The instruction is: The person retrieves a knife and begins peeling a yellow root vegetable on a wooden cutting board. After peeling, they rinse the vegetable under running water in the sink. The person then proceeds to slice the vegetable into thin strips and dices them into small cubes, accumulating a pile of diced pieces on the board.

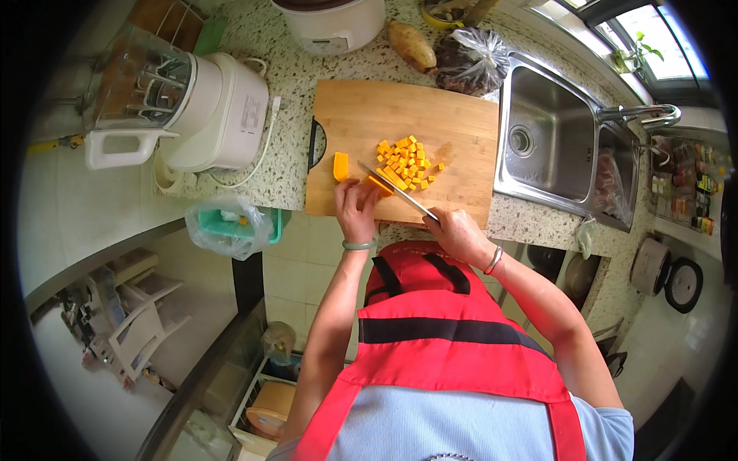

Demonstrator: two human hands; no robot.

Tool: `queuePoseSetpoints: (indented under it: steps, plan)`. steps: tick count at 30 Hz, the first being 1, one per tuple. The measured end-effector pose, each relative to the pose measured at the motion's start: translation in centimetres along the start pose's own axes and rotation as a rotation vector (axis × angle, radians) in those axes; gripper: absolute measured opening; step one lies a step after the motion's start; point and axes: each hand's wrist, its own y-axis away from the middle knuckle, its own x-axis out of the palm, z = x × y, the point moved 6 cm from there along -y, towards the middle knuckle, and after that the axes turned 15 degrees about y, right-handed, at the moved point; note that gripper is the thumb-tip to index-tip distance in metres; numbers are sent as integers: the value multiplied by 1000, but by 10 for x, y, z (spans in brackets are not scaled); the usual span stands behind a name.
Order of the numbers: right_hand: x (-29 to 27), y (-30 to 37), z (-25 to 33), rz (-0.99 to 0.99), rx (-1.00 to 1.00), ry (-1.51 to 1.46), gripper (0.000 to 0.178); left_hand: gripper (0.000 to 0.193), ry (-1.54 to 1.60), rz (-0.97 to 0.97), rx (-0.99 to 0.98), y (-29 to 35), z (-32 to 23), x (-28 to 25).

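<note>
My right hand (459, 235) is closed round the handle of a kitchen knife (409, 197), whose blade slants up and left across the board. Beside the blade, my left hand (356, 210) has its bent fingers on a piece of orange pumpkin (377, 185) near the front edge of the wooden cutting board (461, 131); the fingers partly hide it. A larger pumpkin chunk (340, 167) lies just beyond my left fingers. Past the blade sits a loose heap of pumpkin cubes (406, 157), a few of them scattered to the right.
Right of the board is a steel sink (550, 115) with a tap (649, 115). A white food processor (223, 115) stands on the left, with a bag-lined green bin (231, 227) below. Behind the board are a brown tuber (411, 46), a plastic bag (473, 61) and a white cooker (330, 27).
</note>
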Motion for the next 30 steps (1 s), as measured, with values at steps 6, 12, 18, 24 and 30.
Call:
queuePoseSetpoints:
  steps: [6,12,18,24,30]
  plan:
    - [3,0,-4,14,14,-8,32,15,-23,6,44,-4,0,2]
    - [5,-4,-2,24,5,-63,34,15,-65,18,128,-6,-1,3]
    - [0,-14,3,198,63,-78,39,16,-52,18,88,-6,-3,3]
    - [10,-20,2,271,126,-60,36,15,-50,57,78,-7,-1,2]
    - [39,-25,9,16,58,-185,23,15,-74,95,121,-10,-6,4]
